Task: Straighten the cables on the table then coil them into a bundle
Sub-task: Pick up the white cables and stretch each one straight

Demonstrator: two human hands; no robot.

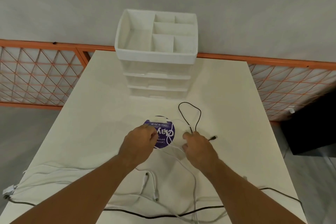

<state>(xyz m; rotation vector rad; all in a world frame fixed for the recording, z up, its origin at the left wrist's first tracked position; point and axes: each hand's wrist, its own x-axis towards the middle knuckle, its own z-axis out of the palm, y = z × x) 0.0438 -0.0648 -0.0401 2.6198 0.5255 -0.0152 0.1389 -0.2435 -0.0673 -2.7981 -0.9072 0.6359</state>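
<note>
1. Nothing was bundled yet: the white cables (145,181) and a long black lead (145,216) sprawled loose along the near edge of the table (101,100).
2. The left hand (140,140), fingers curled, seemingly pinched one of the white cables mid-table, over a purple sticker (168,133).
3. The right hand (198,144) gripped the black cable (184,118) just below its loop, right of centre.
4. Straightening looked barely begun, and all the coiling was left to do.

Both bare forearms reach forward and converge, the hands close together but apart, backs up. The left hand (140,140) has its fingers curled inward, pinching a white cable (169,140) at the fingertips. The right hand (199,144) curls thumb and fingers round a black cable (181,112), which loops out beyond its fingertips.
</note>
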